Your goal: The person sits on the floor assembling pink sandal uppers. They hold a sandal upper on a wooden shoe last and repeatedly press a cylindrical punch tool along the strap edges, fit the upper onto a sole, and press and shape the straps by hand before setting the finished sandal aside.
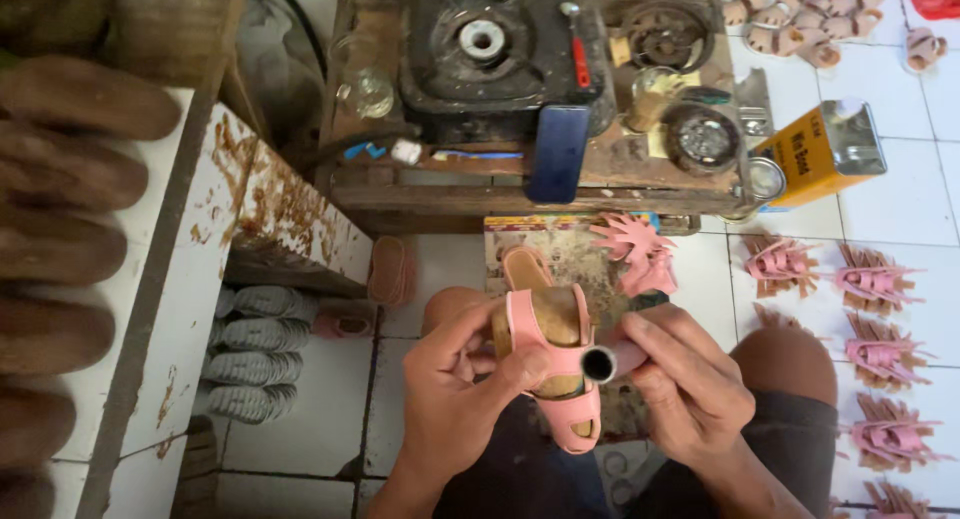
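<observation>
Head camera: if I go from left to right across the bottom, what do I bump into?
Grey soles stacked → left hand → pink sandal → metal tube → right hand → pink strap pieces on the tiles.

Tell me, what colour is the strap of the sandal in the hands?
Pink. The strap shows best in the head view, held over a tan sole.
</observation>
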Motion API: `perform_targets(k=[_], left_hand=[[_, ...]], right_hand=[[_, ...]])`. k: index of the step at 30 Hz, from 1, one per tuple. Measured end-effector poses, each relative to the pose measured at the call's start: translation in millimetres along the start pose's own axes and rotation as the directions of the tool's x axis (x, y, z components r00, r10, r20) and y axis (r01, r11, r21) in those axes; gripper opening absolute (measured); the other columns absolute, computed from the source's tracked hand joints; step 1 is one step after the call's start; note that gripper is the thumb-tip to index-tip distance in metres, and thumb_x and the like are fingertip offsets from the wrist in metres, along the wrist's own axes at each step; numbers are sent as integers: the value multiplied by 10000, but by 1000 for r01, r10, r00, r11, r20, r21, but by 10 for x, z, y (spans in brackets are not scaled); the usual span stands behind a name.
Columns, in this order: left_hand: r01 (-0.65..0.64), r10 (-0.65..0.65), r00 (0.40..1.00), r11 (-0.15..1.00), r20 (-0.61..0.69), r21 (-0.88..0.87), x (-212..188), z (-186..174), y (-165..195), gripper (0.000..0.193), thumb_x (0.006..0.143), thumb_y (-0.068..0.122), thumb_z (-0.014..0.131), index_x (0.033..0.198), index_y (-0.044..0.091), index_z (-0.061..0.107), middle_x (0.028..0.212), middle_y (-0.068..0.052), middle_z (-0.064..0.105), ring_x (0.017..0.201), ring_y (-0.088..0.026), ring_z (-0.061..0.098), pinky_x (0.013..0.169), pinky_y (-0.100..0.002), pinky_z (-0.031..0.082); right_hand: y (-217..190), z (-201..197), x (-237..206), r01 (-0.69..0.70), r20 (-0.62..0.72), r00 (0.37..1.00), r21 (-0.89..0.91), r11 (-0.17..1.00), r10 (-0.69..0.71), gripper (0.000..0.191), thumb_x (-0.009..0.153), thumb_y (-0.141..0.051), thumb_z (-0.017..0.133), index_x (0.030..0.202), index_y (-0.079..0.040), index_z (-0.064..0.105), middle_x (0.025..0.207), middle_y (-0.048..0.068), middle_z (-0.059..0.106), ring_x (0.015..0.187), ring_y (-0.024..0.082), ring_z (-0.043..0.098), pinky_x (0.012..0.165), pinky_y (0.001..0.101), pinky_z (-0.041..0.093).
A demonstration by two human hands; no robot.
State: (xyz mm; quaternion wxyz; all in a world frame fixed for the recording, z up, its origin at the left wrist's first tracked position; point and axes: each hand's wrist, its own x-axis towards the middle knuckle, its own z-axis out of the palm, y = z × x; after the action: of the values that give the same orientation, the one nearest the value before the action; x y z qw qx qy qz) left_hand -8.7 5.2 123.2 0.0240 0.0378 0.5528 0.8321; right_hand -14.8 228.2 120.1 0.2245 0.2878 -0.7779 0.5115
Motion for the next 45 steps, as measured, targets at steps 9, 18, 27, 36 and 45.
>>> perform_targets(k=[9, 18, 27, 36, 45], left_hand=[[57, -58, 998, 996, -23, -70, -155, 251, -146, 421, 898, 67, 760, 1267, -108, 655, 1065, -118, 750, 922, -145, 717, 812, -296, 621], [-188, 206, 978, 753, 45, 630, -362, -542, 4, 466, 854, 156, 841, 1263, -10, 692, 1185, -88, 726, 1089, -172, 679, 929, -302, 532], [32, -33, 999, 300, -23, 953, -676, -2790, -1001, 142, 998, 188, 760, 1118, 121, 725, 1026, -84, 724, 969, -261, 691, 878, -386, 539], [92, -159, 982, -86, -105, 992, -570, -3797, -1927, 179, 945, 155, 721, 1119, 127, 694, 1099, -88, 690, 1060, -278, 648, 921, -429, 522], [435, -24, 900, 53, -435, 899, -306, -4037, -2192, 282, 924, 149, 712, 1198, 109, 660, 1192, -128, 654, 1120, -327, 613, 924, -463, 523]], right_hand=[[3, -316, -384, -4, 27, 1000, -101, 995, 7, 307, 941, 19, 659, 1244, 55, 630, 1102, 216, 675, 952, 286, 697, 820, 335, 582], [421, -694, -1157, -484, -241, 847, 22, 875, 474, 213, 1149, -33, 525, 1303, 64, 636, 1070, 120, 672, 929, 146, 604, 900, 251, 499], [1559, -291, -1665, -671, -116, 739, -34, 741, 664, 325, 1146, -37, 514, 1428, 103, 591, 1106, 143, 669, 959, 174, 627, 907, 270, 506], [1671, 402, -1481, -738, 40, 636, -260, 623, 770, 335, 1123, -57, 526, 1416, 96, 585, 1137, 145, 667, 993, 181, 627, 917, 279, 499], [1598, 673, -1311, -765, 105, 555, -324, 556, 825, 347, 1101, -76, 538, 1404, 89, 579, 1168, 146, 665, 1026, 189, 626, 927, 288, 492]])
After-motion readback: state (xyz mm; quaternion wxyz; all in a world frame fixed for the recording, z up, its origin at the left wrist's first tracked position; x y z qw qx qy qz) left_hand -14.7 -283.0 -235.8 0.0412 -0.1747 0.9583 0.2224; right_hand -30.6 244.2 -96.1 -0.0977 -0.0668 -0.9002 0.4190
